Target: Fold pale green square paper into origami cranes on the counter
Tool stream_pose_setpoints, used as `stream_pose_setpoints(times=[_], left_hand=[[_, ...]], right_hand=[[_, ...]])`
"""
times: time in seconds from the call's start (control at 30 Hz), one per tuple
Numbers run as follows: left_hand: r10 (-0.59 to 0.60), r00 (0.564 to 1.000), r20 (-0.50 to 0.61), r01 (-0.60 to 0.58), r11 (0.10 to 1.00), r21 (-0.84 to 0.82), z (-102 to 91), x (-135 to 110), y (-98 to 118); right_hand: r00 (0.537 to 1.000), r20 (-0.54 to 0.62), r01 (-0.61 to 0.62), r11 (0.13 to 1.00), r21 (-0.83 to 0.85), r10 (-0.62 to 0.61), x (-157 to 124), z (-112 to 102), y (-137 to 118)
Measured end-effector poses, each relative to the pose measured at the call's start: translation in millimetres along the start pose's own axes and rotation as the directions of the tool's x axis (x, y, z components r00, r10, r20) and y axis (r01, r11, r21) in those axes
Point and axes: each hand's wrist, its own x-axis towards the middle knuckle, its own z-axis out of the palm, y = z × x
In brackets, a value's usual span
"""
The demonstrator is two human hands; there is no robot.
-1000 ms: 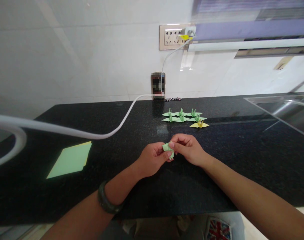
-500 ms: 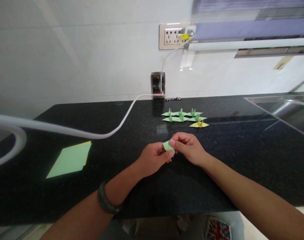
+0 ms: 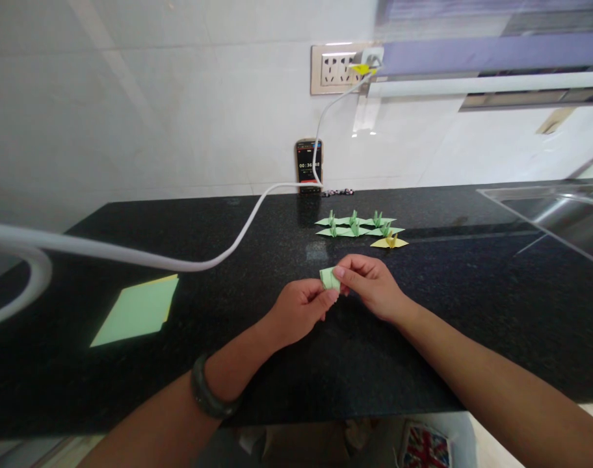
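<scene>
Both my hands meet over the middle of the black countertop [image 3: 423, 312]. Between their fingertips is a small folded piece of light green paper [image 3: 329, 279]. My left hand [image 3: 299, 309] pinches it from below and the left, with a dark bracelet on that wrist. My right hand [image 3: 372, 286] pinches its right side, thumb on top. The paper is held just above the counter.
Behind my hands lie several finished green paper cranes [image 3: 354, 225] and one yellow crane [image 3: 389, 242]. A stack of green and yellow paper sheets [image 3: 138, 311] lies at the left. A white cable [image 3: 179, 260] crosses the counter to a phone [image 3: 309, 164] leaning on the wall. A sink [image 3: 554, 208] is at right.
Both hands have lifted slightly and moved a little away from me with the green paper, which has turned so more of it shows.
</scene>
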Motion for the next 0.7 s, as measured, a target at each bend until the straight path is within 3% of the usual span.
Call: stream_pose_setpoints(times=[0.17,0.37,0.7], left_hand=[[-0.052,0.996,-0.072,0.044,0.994,-0.103,-0.8,4.2,-6.3],[-0.057,0.996,-0.062,0.042,0.973,-0.226,0.8,5.2,-6.5],[-0.012,0.999,-0.031,0.007,0.99,-0.139,-0.4,3.5,-1.8]], right_hand=[[0.999,0.038,-0.024,0.998,-0.058,0.026,1.4,-0.6,1.7],[0.996,0.076,-0.043,0.996,-0.08,0.049,1.2,-0.3,2.4],[0.993,0.117,0.051,0.968,-0.246,-0.023,-1.3,-2.0,0.2]])
